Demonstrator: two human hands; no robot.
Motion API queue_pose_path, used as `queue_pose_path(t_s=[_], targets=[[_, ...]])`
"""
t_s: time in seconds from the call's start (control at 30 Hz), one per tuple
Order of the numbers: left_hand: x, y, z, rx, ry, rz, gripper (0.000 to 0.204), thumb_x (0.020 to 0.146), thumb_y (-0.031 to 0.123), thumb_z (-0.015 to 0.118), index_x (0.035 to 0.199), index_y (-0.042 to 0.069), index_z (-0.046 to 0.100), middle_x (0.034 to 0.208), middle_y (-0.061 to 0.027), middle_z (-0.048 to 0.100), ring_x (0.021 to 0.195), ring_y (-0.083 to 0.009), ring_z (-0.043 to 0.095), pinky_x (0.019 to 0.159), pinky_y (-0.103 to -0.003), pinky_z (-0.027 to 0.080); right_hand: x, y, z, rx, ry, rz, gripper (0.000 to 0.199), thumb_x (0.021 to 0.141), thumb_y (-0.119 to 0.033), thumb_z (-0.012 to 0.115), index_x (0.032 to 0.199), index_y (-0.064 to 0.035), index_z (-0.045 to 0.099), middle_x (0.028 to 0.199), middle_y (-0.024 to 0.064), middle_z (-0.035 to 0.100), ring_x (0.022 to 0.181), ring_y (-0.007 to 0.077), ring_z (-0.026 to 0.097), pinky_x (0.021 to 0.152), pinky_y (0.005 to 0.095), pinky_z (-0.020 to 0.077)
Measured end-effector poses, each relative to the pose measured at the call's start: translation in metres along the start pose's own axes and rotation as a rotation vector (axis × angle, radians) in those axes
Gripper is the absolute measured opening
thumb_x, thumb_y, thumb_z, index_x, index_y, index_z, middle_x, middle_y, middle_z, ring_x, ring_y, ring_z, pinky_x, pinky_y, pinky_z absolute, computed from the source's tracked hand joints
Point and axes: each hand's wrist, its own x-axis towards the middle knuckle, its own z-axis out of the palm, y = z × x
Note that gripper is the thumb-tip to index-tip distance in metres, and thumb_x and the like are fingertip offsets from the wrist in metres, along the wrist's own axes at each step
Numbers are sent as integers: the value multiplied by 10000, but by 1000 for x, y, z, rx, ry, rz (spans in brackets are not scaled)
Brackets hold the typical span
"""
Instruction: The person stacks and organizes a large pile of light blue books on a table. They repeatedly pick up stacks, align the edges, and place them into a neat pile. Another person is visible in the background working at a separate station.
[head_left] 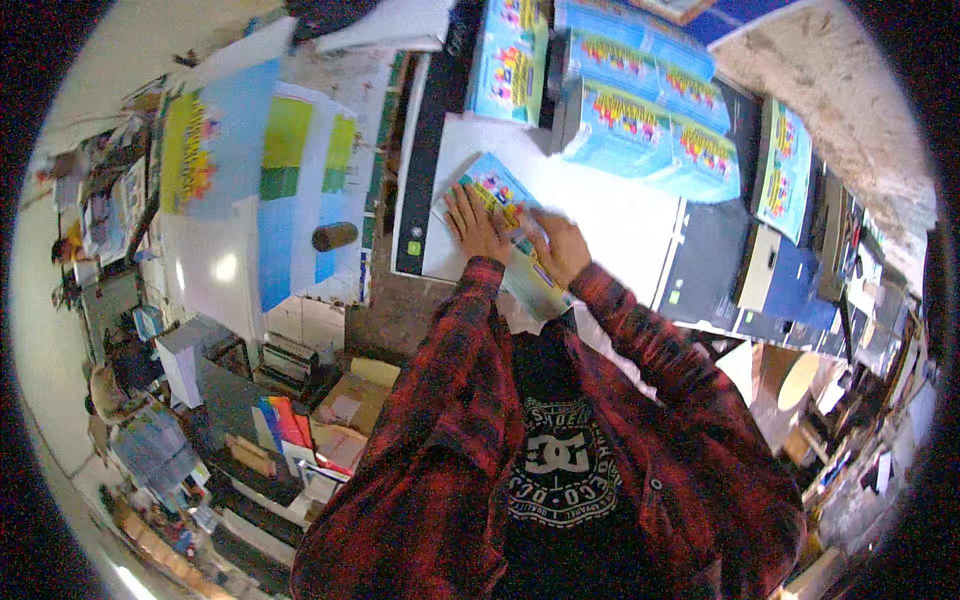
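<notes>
A blue and yellow printed folder or booklet (490, 176) lies slantwise on a white sheet (615, 225) on the table in front of me. My left hand (476, 224) rests flat on its left part, fingers stretched out and a little spread. My right hand (560, 250) is at its right edge, close beside the left, with the fingers curled in. Whatever is between those fingers is hidden and slightly blurred. The lower end of the printed piece (538, 292) sticks out below my hands toward my body.
Stacks of matching printed pieces (625, 125) stand behind my hands, with another pile (508, 65) to their left and one (783, 165) at far right. On the left, large printed sheets (225, 140) lie beside a brown cylinder (335, 236). Boxes and papers (350, 405) sit lower left.
</notes>
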Motion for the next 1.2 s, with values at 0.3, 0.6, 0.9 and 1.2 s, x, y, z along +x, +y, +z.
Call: queue_pose_path(t_s=[0.3, 0.6, 0.9, 1.2], targets=[[0, -13, 14, -244, 221, 22, 573, 944, 369, 377, 1367, -17, 363, 1440, -218, 319, 1357, -382, 255, 1113, -517, 167, 104, 24, 58, 71, 229, -296, 946, 811, -693, 378, 1436, 1, 224, 1484, 232, 224, 1383, 393, 194, 1123, 494, 112], [1, -41, 31, -187, 238, 217, 590, 945, 341, 366, 1394, -38, 312, 1463, -216, 279, 1361, -423, 210, 1115, -525, 122, 16, 26, 63, 5, 151, -165, 1015, 797, -732, 351, 1420, 57, 207, 1478, 277, 190, 1384, 417, 163, 1125, 494, 92], [7, 1, -14, -199, 61, -9, 590, 958, 355, 328, 1418, -10, 282, 1484, -198, 253, 1383, -394, 180, 1117, -518, 93, -53, 35, 61, 40, 329, 114, 870, 837, -506, 478, 1427, 57, 178, 1466, 276, 228, 1378, 415, 189, 1119, 483, 147], [5, 3, -7, 2, -147, -152, 721, 853, 302, 500, 1442, 4, 210, 1502, -164, 217, 1396, -337, 165, 1137, -488, 80, -67, 67, 78, -49, 385, -5, 882, 845, -599, 412, 1417, 51, 243, 1429, 278, 298, 1320, 423, 295, 1102, 459, 223]])
